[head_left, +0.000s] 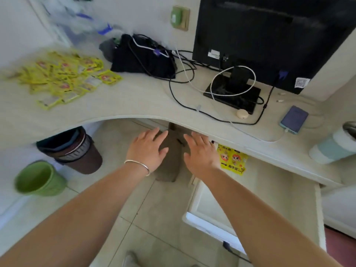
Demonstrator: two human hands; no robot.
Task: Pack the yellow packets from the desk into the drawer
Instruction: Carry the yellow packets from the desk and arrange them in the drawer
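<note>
Yellow packets [63, 76] blurred on desk [134, 97], drawer packet [233, 158] half-hidden, left hand [148, 149], right hand [200, 153] spread empty.

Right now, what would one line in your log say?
left grip: open, empty | right grip: open, empty | yellow packets: piled on desk | drawer: open, packed packets at its back

I can read nothing: the print on the yellow packet [232, 158] in the drawer [279, 199] and on the monitor [269, 35] sticker [302, 82] is blurred.

Bright even daylight; motion blur at left; wide-angle edge distortion.
</note>
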